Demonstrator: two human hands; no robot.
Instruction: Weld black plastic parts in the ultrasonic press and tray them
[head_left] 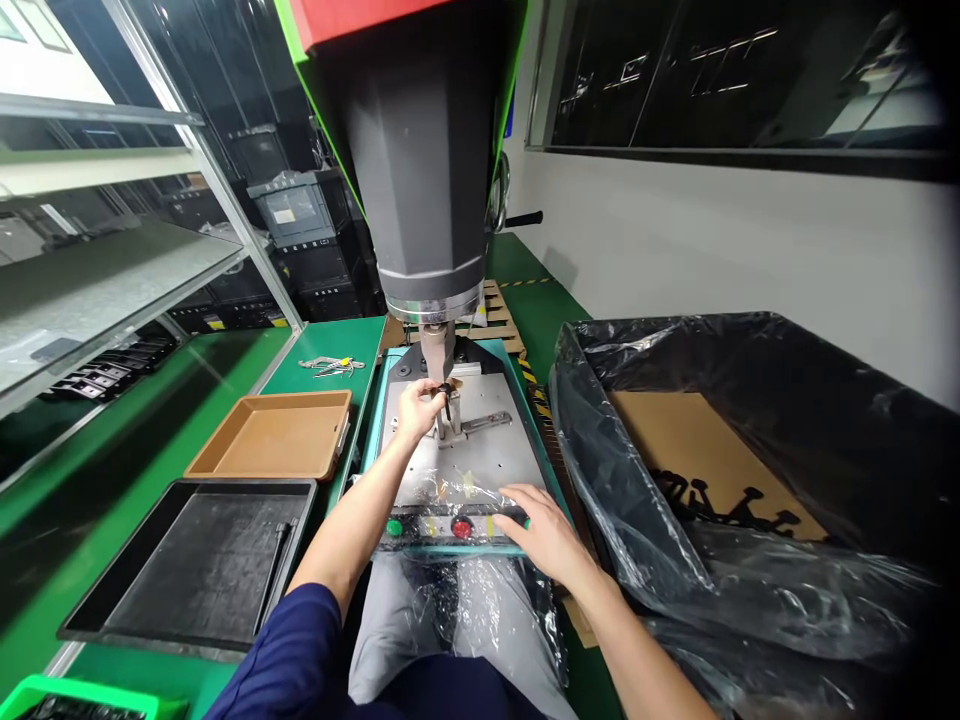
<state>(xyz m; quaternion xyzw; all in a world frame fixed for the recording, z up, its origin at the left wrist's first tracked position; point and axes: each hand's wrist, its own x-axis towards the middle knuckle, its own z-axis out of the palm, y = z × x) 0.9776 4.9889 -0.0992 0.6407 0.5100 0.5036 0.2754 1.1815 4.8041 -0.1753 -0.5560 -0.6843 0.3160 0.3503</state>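
fingers of the left hand (417,405) pinch a small dark part (447,390) and hold it on the metal fixture (459,425) right under the press tip (438,350), while the right hand (541,530) lies flat and spread on the front control strip (450,528), its fingertips over the far right button and beside the red button (461,527). to do this well, the person would likely seat the part square and flush in the fixture, then pull the left fingers fully clear of the tip. finished dark parts (712,500) lie on cardboard in the bag-lined box (825,400) to the right, with a brown tray (274,435) and a black tray (195,565) on the left.
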